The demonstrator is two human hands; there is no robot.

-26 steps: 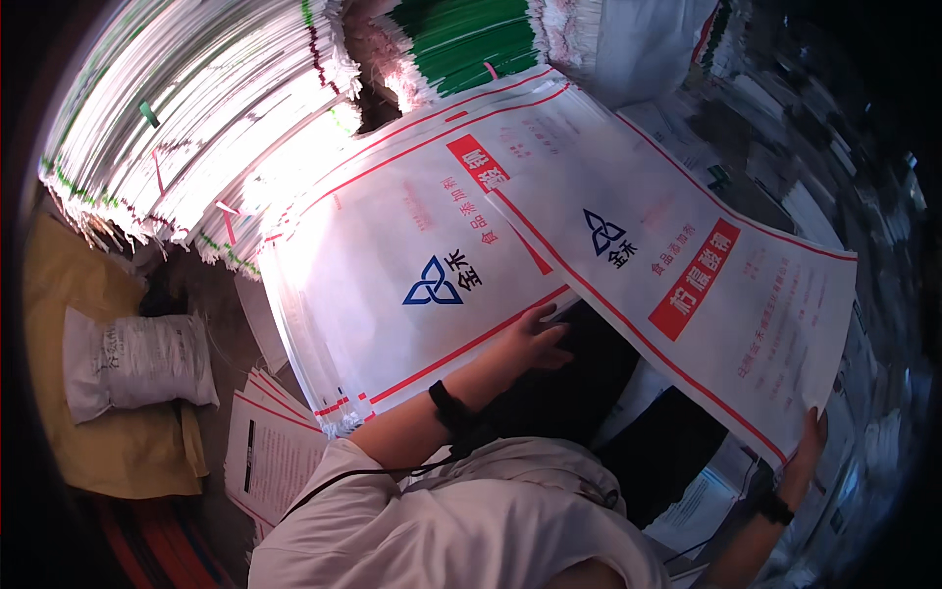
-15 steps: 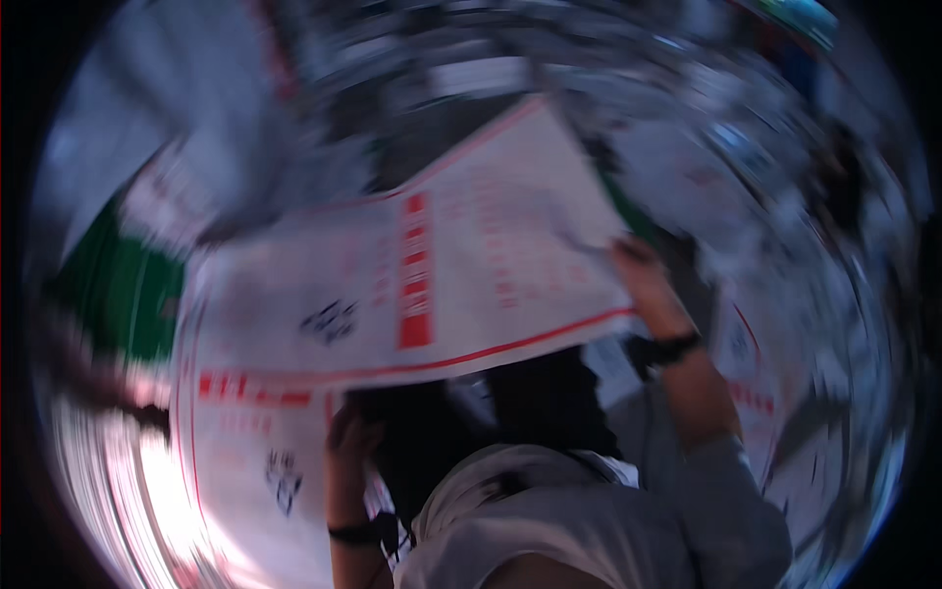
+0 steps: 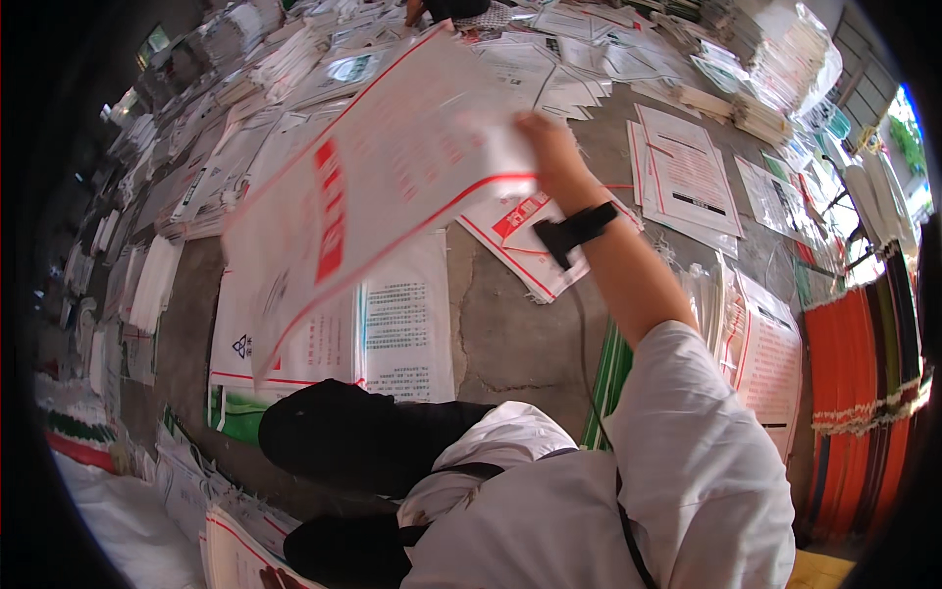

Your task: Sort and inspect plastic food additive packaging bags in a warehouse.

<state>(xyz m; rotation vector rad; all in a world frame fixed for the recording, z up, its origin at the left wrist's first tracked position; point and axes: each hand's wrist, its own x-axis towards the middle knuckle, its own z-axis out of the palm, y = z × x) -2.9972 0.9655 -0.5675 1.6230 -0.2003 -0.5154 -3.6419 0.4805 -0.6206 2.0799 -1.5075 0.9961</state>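
My right hand (image 3: 551, 152), with a dark band at the wrist, is closed on the edge of a white woven sack (image 3: 383, 157) printed in red. The sack hangs tilted in the air, blurred by motion, out to the left. Below it, printed white sacks (image 3: 407, 314) lie flat on the floor, over a green one (image 3: 240, 412). Only the fingers of my left hand (image 3: 283, 579) show at the lower edge. They lie apart on another red-edged white sack (image 3: 231, 545) beside my leg; the rest of that hand is out of the picture.
Grey cracked floor (image 3: 510, 344) shows between the sacks. Flat sacks (image 3: 677, 172) and a tall stack (image 3: 775, 59) stand at the far right. Bundled orange sacks (image 3: 844, 353) are at the right edge. A seated person (image 3: 456, 8) is partly visible at the top.
The view has turned and become sharper. My right hand has swung the sack up and away. My left hand has left the middle and is now at the lower edge.
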